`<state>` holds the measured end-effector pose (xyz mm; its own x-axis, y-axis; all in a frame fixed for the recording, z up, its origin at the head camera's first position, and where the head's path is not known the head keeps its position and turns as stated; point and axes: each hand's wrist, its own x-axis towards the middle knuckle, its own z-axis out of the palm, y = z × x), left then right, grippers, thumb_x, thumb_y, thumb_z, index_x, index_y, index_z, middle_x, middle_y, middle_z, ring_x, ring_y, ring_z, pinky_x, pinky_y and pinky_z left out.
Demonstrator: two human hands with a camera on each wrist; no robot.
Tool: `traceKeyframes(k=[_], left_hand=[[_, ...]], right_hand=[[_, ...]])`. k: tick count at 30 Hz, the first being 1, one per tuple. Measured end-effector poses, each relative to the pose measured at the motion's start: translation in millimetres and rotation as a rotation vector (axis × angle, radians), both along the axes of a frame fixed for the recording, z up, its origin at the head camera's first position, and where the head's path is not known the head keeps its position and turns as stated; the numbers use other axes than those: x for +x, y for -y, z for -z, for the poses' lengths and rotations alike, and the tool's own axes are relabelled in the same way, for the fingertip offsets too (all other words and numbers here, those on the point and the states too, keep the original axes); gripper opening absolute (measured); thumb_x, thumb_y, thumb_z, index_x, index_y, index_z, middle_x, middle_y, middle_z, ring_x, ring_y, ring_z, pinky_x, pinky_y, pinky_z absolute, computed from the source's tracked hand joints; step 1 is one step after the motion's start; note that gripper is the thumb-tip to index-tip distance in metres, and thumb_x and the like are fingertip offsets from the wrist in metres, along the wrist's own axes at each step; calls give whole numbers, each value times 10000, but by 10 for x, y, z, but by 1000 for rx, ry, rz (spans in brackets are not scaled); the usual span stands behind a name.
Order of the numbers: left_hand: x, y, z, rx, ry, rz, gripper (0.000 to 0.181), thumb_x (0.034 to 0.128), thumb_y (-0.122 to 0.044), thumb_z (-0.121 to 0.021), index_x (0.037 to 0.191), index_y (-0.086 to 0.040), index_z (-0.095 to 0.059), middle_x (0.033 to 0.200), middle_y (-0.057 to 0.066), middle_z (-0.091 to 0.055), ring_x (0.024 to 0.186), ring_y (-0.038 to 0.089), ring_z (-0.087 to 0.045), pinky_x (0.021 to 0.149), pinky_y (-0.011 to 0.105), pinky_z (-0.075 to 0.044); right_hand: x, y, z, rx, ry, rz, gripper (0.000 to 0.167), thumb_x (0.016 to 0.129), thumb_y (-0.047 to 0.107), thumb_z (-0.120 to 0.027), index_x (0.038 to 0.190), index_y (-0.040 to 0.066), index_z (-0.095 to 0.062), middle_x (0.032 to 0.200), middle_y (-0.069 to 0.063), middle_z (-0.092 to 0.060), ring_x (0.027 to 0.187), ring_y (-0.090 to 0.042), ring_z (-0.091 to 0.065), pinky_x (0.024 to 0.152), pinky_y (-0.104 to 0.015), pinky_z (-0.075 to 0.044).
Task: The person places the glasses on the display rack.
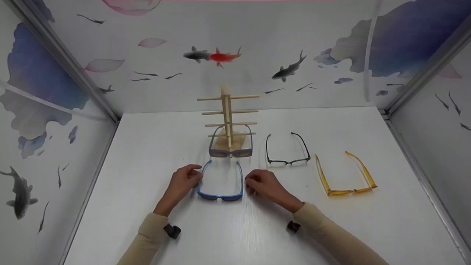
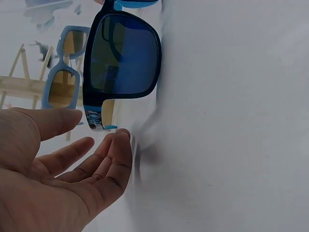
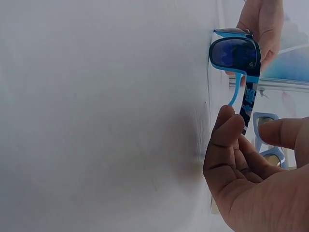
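Observation:
Blue sunglasses (image 1: 220,197) with dark lenses lie on the white table, temples spread and pointing away from me. My left hand (image 1: 183,181) is at their left temple, thumb and fingers apart; in the left wrist view the fingertips (image 2: 123,137) are close to the temple, and contact is unclear. Beside the right temple is my right hand (image 1: 266,184), its fingers loosely bent. In the right wrist view the patterned temple (image 3: 248,104) runs between thumb and fingers, without a visible pinch. Just beyond, grey-blue sunglasses (image 1: 231,153) sit low on a wooden rack (image 1: 227,114).
Black-framed glasses (image 1: 289,162) lie right of the rack, temples unfolded. Farther right and nearer are yellow glasses (image 1: 351,192), also unfolded. Several dowels (image 1: 244,97) stick out sideways from the rack's post. Printed panels (image 1: 243,29) with fish enclose the table's back and sides.

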<state>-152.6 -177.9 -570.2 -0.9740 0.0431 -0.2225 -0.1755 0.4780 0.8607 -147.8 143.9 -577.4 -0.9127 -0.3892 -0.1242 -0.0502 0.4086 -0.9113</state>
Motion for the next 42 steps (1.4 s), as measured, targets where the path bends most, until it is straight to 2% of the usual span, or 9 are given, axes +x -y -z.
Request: traceKeyframes(k=[9,15,21,26,31,42], left_hand=[[112,63,37,11,17,9,351,1023,-100,-714,1364,-21,-738,1060,68,-792,867,192,-718,785,323,-608],[180,87,26,31,17,12,343,1019,-82,-719,1353,-3,-739,983,61,-790,795,186,-710,746,331,-606],[236,85,-21,31,24,-5,321,1015,-86,-723,1325,-9,-752,949,49,-786,822,224,-717,765,352,-617],[260,66,-20,45,44,-26,314,1025,-104,-722,1324,-11,-750,954,57,-787,837,229,-726,777,353,-629],[296,59,-19,60,35,-20,320,1044,-123,-713,1338,1,-737,960,72,-784,834,231,-739,772,358,-637],[367,73,-17,76,37,-27,331,1059,-110,-695,1359,26,-719,936,66,-779,796,239,-749,759,384,-650]], right_hand=[[48,5,41,-12,14,7,193,1099,166,-647,1117,36,-789,941,-88,-771,793,-205,-735,672,-321,-603],[117,37,48,-52,77,12,202,1098,175,-662,1137,19,-783,955,-110,-777,777,-226,-756,666,-341,-614],[158,56,82,-61,71,12,193,1097,174,-671,1125,21,-787,946,-87,-779,763,-216,-758,659,-316,-606],[165,49,117,-75,76,21,197,1102,188,-669,1095,30,-786,921,-82,-776,754,-194,-755,650,-284,-587],[170,41,125,-108,94,43,209,1102,200,-667,1091,22,-777,916,-97,-772,754,-199,-754,639,-273,-581],[165,30,133,-116,95,36,211,1102,219,-659,1098,46,-782,926,-105,-774,785,-225,-756,656,-280,-576]])
